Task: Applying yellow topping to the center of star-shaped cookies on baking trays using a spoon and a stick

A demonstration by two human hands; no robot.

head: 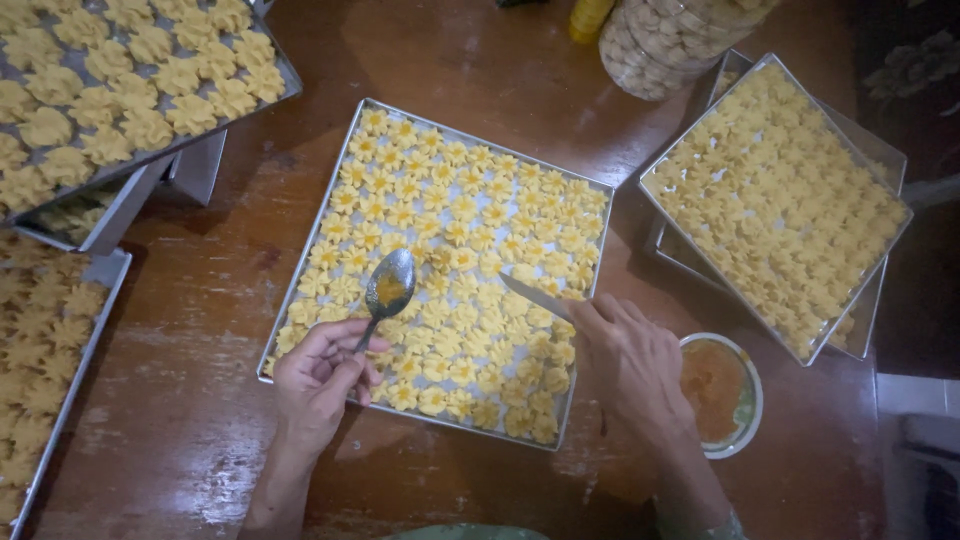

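Left hand [318, 375] closed around the handle of a metal spoon [389, 283], bowl tilted up over the central tray [300, 290] and carrying a dab of orange filling. Right hand [628, 355] clamped on a thin metal blade [535, 296], perhaps a knife, though the grip hides its handle; tip aimed left over the cookies near the spoon. Hands apart, both over the near half of the tray. Under them, pale yellow flower-shaped cookies [460, 230], piped with ridged petals, unbaked by the look of them, packed in close slanting rows across the whole square sheet. Just right of the right hand, a small round bowl [735, 425] of orange paste on the brown wooden desk [220, 330]. Farther right, two stacked trays [880, 170] filled with the same cookies. At left, more filled trays [120, 205], one raised over another, with darker golden pieces at the far left edge. At the top, a clear jar [665, 45] of pale round pieces beside a yellow object [588, 18].
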